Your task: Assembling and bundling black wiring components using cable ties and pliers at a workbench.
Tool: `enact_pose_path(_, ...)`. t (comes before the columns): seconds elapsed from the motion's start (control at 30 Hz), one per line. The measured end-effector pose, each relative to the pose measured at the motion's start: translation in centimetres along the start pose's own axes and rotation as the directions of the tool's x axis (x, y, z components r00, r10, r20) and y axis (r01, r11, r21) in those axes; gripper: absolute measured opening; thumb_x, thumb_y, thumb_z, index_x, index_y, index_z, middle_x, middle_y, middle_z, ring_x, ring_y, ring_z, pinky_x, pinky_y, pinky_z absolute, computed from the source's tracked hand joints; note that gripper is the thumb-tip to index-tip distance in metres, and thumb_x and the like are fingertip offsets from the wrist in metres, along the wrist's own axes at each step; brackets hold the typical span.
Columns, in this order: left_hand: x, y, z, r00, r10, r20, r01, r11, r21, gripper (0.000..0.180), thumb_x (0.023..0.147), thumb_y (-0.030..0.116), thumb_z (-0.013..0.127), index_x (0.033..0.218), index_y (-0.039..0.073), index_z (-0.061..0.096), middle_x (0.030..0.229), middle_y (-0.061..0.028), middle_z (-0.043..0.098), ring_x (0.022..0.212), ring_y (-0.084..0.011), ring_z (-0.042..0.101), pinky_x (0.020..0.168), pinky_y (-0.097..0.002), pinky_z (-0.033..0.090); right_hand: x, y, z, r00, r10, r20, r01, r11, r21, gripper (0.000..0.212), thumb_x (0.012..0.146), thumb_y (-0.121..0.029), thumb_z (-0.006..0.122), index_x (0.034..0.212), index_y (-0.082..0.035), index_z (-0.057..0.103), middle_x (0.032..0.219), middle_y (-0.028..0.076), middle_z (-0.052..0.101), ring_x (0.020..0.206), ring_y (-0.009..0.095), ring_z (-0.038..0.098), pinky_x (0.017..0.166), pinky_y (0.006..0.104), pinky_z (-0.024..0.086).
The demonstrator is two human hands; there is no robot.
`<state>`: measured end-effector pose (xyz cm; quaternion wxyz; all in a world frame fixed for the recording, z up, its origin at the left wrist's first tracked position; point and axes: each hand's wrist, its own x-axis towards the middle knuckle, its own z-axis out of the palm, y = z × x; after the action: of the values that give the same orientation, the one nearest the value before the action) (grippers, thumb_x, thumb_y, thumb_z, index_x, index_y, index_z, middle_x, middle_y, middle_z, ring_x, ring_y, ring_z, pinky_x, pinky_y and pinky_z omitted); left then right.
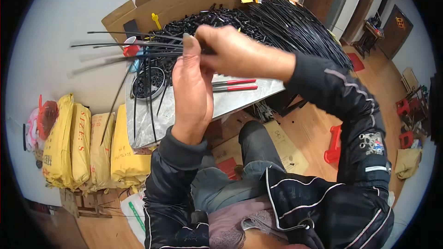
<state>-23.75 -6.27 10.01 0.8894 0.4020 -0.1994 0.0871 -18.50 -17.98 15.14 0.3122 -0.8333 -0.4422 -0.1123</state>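
My left hand is raised over the table, thumb up, closed round several thin black rods. Their ends fan out to the left, some blurred, and a few hang down past the table edge. Against its palm side, my right hand has its fingers curled in; whatever it pinches is hidden. Beneath the hands lie two tools with red handles. A round bowl of small black rings stands left of my left wrist.
Small black tubular parts are heaped at the back of the table, before a cardboard screen. Right of them lies a large pile of thin black rods. Yellow sacks stand at the left, a red stool at the right.
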Motion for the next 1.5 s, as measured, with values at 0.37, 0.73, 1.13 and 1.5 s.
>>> enact_pose_path(0.37,5.5,8.9,1.3,0.952,0.302,0.048,-0.301,0.901,0.312,0.035,0.100,0.032,0.046,0.094,-0.002,0.051,0.065,-0.0026,0.042,0.055,-0.0143,0.042,0.056,-0.0299,0.040,-0.2,-0.4,8.6,0.960,0.003,-0.280,0.188,0.734,0.652,0.019,0.095,-0.015,0.051,0.083,-0.001,0.052,0.063,-0.003,0.044,0.058,0.008,0.040,0.053,0.0257,0.036)
enact_pose_path(0.73,5.4,1.6,-3.8,0.939,0.250,-0.235,-0.082,0.829,0.553,0.030,0.098,0.031,0.050,0.094,0.002,0.056,0.071,-0.0033,0.058,0.057,-0.0119,0.055,0.052,-0.0263,0.047,-2.2,5.9,18.2,0.955,0.219,-0.199,-0.085,0.848,0.522,0.020,0.096,-0.020,0.048,0.091,-0.002,0.055,0.060,0.010,0.055,0.058,0.024,0.058,0.056,0.0375,0.045)
enact_pose_path(1.13,8.9,4.8,-3.6,0.971,0.017,-0.240,0.064,0.943,0.326,0.029,0.101,0.027,0.044,0.109,0.000,0.051,0.065,0.0025,0.035,0.049,-0.0068,0.031,0.043,-0.0229,0.027,-6.0,20.0,1.0,0.827,0.393,-0.402,-0.407,0.912,0.055,0.023,0.087,-0.027,0.061,0.092,-0.007,0.071,0.085,0.010,0.069,0.074,0.020,0.066,0.067,0.0339,0.051)
enact_pose_path(1.5,10.5,0.6,-2.2,0.930,-0.283,-0.236,0.339,0.908,0.247,0.029,0.102,0.026,0.042,0.117,0.004,0.051,0.067,0.0018,0.041,0.052,-0.0083,0.036,0.044,-0.0229,0.030,-15.5,35.4,-4.2,0.721,0.471,-0.509,-0.673,0.299,-0.676,0.014,0.081,-0.016,0.057,0.079,-0.006,0.066,0.087,0.014,0.068,0.084,0.032,0.066,0.069,0.0438,0.054)
